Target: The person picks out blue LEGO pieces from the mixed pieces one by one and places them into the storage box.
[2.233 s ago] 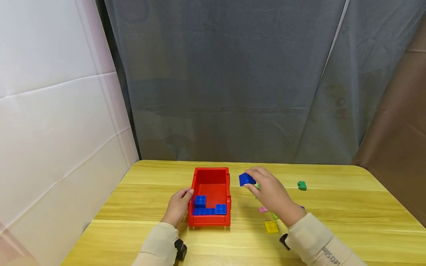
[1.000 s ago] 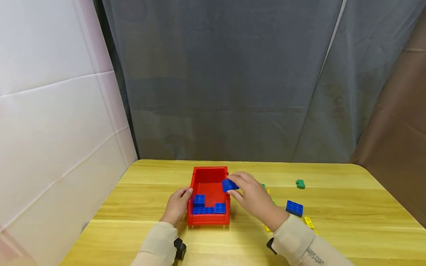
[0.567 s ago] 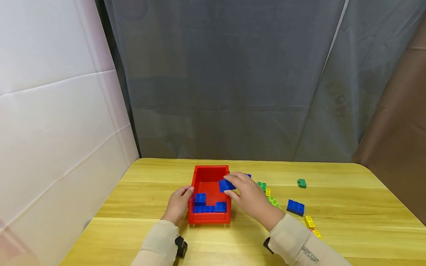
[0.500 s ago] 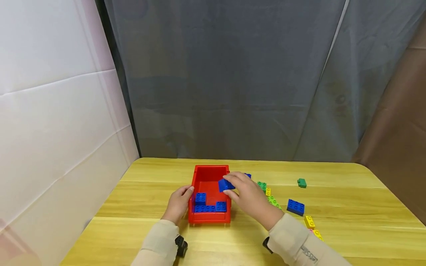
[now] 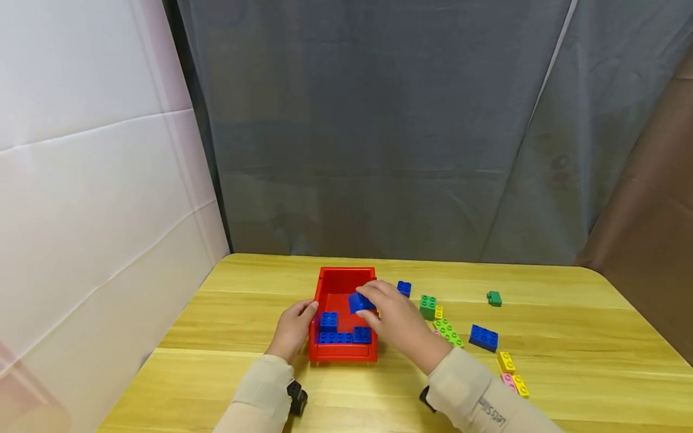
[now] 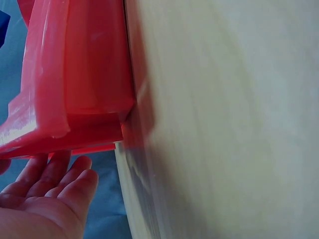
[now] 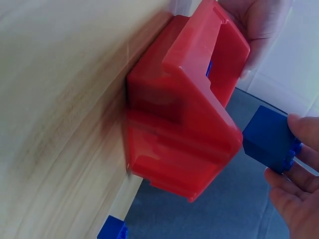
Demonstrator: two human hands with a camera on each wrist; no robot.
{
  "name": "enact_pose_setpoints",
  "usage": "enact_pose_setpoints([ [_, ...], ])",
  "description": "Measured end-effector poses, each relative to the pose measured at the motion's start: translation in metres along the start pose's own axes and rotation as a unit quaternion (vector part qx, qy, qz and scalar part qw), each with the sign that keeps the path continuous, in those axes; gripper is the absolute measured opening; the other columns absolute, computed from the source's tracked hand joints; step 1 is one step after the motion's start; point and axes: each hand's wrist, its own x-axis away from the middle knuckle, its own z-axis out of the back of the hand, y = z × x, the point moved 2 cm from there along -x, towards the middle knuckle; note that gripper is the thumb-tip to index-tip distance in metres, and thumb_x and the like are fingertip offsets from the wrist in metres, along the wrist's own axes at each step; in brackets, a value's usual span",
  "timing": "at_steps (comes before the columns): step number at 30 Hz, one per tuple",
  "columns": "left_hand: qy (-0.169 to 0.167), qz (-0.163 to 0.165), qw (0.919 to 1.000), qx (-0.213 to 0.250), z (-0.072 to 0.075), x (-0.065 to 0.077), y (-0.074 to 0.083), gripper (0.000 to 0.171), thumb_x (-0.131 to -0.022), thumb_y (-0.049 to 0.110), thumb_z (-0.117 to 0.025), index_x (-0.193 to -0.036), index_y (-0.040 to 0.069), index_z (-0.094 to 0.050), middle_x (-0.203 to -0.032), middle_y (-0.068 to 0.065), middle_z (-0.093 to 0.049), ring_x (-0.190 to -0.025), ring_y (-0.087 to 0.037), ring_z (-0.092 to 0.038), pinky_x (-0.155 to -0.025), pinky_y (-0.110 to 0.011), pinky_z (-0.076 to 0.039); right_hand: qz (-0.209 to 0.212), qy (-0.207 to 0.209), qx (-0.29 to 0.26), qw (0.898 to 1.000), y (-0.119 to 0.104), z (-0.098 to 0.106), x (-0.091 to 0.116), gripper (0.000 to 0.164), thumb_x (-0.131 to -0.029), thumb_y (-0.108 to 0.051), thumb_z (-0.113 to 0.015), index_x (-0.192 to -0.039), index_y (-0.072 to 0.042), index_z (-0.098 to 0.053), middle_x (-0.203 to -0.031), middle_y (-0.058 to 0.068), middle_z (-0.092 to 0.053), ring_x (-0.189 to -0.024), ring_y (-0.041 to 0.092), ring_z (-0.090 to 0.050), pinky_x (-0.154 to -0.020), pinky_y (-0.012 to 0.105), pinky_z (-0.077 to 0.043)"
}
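A red plastic bin [image 5: 342, 353] stands on the wooden table, with several blue bricks [image 5: 328, 321] along its near end. My left hand [image 5: 291, 331] grips the bin's left rim, thumb on top and fingers against the outside; the left wrist view shows those fingers [image 6: 57, 177] under the rim. Between thumb and fingertips, my right hand [image 5: 397, 319] pinches a blue toy building brick [image 5: 358, 302] above the bin's right side. In the right wrist view this brick [image 7: 269, 139] is tilted, its studs towards the palm. The fingers cover part of it.
Right of the bin lie a small blue brick [image 5: 404, 288], a green brick [image 5: 428, 307], a lime brick [image 5: 448, 332] and a larger blue brick [image 5: 483, 338]. Yellow bricks [image 5: 506, 362] and a pink one [image 5: 508, 380] lie nearer. A dark green brick [image 5: 494, 298] sits farther back.
My right hand has carried the blue brick leftward, from above the table to over the bin. Loose bricks it covered now show. My left hand has kept its grip on the rim.
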Motion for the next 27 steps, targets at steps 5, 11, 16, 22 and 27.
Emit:
enact_pose_setpoints([
  [5, 0.001, 0.003, 1.0, 0.003, 0.0, 0.0, 0.001, 0.042, -0.102, 0.024, -0.046, -0.132, -0.004, -0.054, -0.133, -0.024, -0.054, -0.124, -0.04, -0.049, -0.106, -0.054, -0.038, 0.0, -0.007, 0.003, 1.0, -0.002, -0.004, -0.001, 0.047, -0.09, -0.026, -0.069, -0.133, -0.012, -0.058, -0.129, 0.004, -0.057, -0.121, 0.021, -0.053, -0.095, 0.034, -0.051],
  [11, 0.0, 0.002, 1.0, 0.001, 0.0, 0.001, 0.002, 0.042, -0.103, 0.025, -0.045, -0.132, -0.004, -0.054, -0.131, -0.025, -0.055, -0.122, -0.04, -0.05, -0.104, -0.053, -0.04, -0.006, -0.017, 0.006, 1.0, -0.004, -0.008, -0.003, 0.047, -0.091, -0.029, -0.067, -0.134, -0.012, -0.057, -0.13, 0.004, -0.056, -0.122, 0.021, -0.052, -0.097, 0.034, -0.05],
  [16, 0.001, 0.004, 1.0, 0.0, 0.0, 0.001, 0.003, 0.042, -0.103, 0.025, -0.045, -0.132, -0.004, -0.054, -0.131, -0.024, -0.055, -0.121, -0.04, -0.051, -0.104, -0.053, -0.041, -0.017, -0.03, 0.009, 0.999, -0.004, -0.012, -0.005, 0.048, -0.091, -0.029, -0.067, -0.135, -0.013, -0.056, -0.131, 0.004, -0.056, -0.123, 0.022, -0.051, -0.098, 0.035, -0.049],
  [22, -0.006, 0.013, 0.9999, 0.004, 0.0, 0.001, 0.001, 0.043, -0.103, 0.025, -0.045, -0.134, -0.003, -0.052, -0.134, -0.024, -0.053, -0.124, -0.041, -0.048, -0.105, -0.054, -0.039, -0.025, -0.041, 0.014, 0.999, -0.003, -0.017, -0.007, 0.048, -0.091, -0.03, -0.067, -0.135, -0.013, -0.056, -0.131, 0.004, -0.056, -0.122, 0.021, -0.052, -0.098, 0.035, -0.049],
  [27, -0.007, 0.012, 0.9999, 0.005, 0.0, 0.001, 0.0, 0.043, -0.103, 0.025, -0.045, -0.134, -0.004, -0.052, -0.135, -0.025, -0.053, -0.124, -0.041, -0.048, -0.105, -0.054, -0.038, -0.017, -0.047, 0.03, 0.998, -0.006, -0.018, -0.009, 0.047, -0.091, -0.03, -0.067, -0.134, -0.011, -0.057, -0.13, 0.005, -0.057, -0.121, 0.022, -0.052, -0.098, 0.036, -0.049],
])
